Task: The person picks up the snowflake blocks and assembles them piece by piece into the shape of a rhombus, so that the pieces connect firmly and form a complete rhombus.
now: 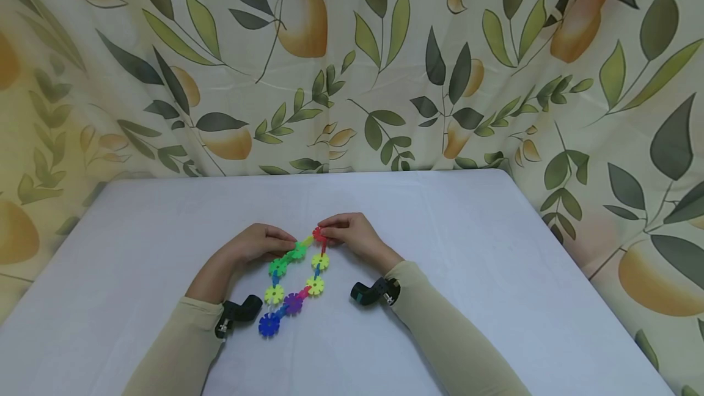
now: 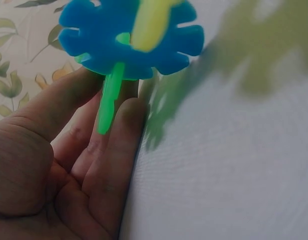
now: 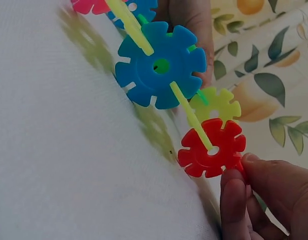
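Note:
A ring-like chain of notched plastic snowflake discs [image 1: 293, 303] hangs or stands between the two hands, in green, yellow, blue, purple, pink and red. At its far left my left hand [image 1: 255, 244] holds a green disc [image 1: 297, 251]; in the left wrist view a green disc [image 2: 107, 105] seen edge-on lies between thumb and fingers, below a blue disc [image 2: 88, 42]. Between thumb and finger, my right hand [image 1: 354, 236] pinches red discs at the far end, where a red disc [image 3: 200, 156] shows in the right wrist view. A blue disc [image 1: 269, 325] is nearest the person.
A white-covered table [image 1: 467, 231] spreads under both hands. Behind and beside it hangs a leaf-and-fruit patterned cloth [image 1: 341, 90]. Black wrist cameras sit on the left cuff [image 1: 242, 310] and right cuff [image 1: 370, 292], close to the chain.

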`<state>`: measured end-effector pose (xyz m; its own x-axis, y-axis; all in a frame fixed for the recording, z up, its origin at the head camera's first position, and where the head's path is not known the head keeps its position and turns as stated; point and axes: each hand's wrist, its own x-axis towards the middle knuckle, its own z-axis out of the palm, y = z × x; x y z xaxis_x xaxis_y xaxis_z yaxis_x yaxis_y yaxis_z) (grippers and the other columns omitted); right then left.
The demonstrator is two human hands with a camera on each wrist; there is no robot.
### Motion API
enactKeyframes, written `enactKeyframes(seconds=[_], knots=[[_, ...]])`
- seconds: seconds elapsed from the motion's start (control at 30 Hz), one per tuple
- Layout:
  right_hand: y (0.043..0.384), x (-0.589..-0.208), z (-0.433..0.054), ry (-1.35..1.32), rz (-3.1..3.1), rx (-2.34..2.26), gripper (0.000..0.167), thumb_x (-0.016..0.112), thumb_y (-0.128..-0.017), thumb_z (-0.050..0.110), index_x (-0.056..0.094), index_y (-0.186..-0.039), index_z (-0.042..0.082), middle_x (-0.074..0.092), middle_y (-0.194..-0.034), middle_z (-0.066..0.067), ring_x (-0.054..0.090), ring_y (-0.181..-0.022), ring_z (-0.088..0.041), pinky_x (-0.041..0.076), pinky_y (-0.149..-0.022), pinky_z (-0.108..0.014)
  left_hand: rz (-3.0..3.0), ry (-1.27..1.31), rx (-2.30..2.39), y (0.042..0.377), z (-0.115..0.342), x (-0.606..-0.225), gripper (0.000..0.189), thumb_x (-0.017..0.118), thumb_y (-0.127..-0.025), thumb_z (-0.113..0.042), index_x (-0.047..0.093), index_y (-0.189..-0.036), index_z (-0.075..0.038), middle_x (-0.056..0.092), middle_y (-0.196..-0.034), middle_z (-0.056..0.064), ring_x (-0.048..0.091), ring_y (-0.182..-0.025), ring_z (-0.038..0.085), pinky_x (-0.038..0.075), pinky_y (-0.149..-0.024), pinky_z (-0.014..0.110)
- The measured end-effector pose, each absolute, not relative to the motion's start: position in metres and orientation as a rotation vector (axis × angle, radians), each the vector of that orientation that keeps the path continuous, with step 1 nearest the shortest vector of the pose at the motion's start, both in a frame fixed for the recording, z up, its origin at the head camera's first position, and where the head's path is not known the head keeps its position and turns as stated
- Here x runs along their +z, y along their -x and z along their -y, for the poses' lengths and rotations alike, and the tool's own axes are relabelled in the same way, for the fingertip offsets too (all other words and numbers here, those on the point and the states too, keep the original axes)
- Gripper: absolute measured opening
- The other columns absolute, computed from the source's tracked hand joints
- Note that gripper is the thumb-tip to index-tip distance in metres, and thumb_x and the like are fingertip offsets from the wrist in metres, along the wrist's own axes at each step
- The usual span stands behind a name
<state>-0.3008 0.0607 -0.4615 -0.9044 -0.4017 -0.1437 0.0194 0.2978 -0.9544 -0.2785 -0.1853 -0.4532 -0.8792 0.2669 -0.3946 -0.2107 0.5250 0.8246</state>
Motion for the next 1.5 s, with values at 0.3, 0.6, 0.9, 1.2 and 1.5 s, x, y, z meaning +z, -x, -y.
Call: enactKeyframes(seconds=[0.3, 0.6, 0.9, 1.2, 1.5], knots=[[0.303, -0.464, -0.060, 0.384, -2.237, -1.565, 0.023, 0.066, -0.095, 0.020, 0.074, -0.115, 0.012, 0.074, -0.106, -0.001, 0.066, -0.088, -0.011, 0.053, -0.081, -0.024, -2.306, -0.092, 1.326, 0.279, 0.185, -0.455, 0.035, 0.073, -0.089, -0.032, 0.074, -0.112, -0.006, 0.074, -0.105, 0.004, 0.068, -0.091, 0.012, 0.057, -0.085, 0.031], [0.303, -0.466, -0.056, 0.363, -2.236, -1.612, 0.021, 0.069, -0.093, 0.017, 0.075, -0.111, 0.009, 0.075, -0.103, -0.003, 0.068, -0.083, -0.010, 0.056, -0.077, -0.022, -2.387, -0.165, 1.297, 0.277, 0.175, -0.455, 0.032, 0.072, -0.090, -0.032, 0.075, -0.110, -0.007, 0.074, -0.107, 0.006, 0.068, -0.086, 0.012, 0.057, -0.080, 0.030], [0.302, -0.464, -0.055, 0.344, -2.267, -1.585, 0.020, 0.070, -0.092, 0.019, 0.076, -0.109, 0.009, 0.075, -0.100, -0.001, 0.063, -0.077, -0.010, 0.051, -0.067, -0.021, -2.370, -0.131, 1.357, 0.276, 0.172, -0.456, 0.024, 0.071, -0.091, -0.022, 0.076, -0.108, -0.005, 0.076, -0.099, 0.005, 0.066, -0.077, 0.008, 0.056, -0.072, 0.023], [0.301, -0.463, -0.055, 0.345, -2.297, -1.557, 0.019, 0.071, -0.092, 0.019, 0.077, -0.108, 0.011, 0.074, -0.097, -0.001, 0.056, -0.073, -0.012, 0.046, -0.062, -0.021, -2.367, -0.065, 1.392, 0.278, 0.169, -0.458, 0.024, 0.073, -0.090, -0.022, 0.075, -0.106, -0.004, 0.076, -0.095, 0.005, 0.065, -0.077, 0.008, 0.056, -0.072, 0.023], [0.298, -0.460, -0.051, 0.344, -2.297, -1.566, 0.018, 0.071, -0.092, 0.019, 0.077, -0.106, 0.010, 0.074, -0.100, -0.002, 0.058, -0.078, -0.010, 0.048, -0.064, -0.022, -2.364, 0.003, 1.412, 0.278, 0.166, -0.459, 0.025, 0.074, -0.089, -0.024, 0.076, -0.105, -0.005, 0.076, -0.098, 0.006, 0.068, -0.084, 0.010, 0.058, -0.079, 0.029]])
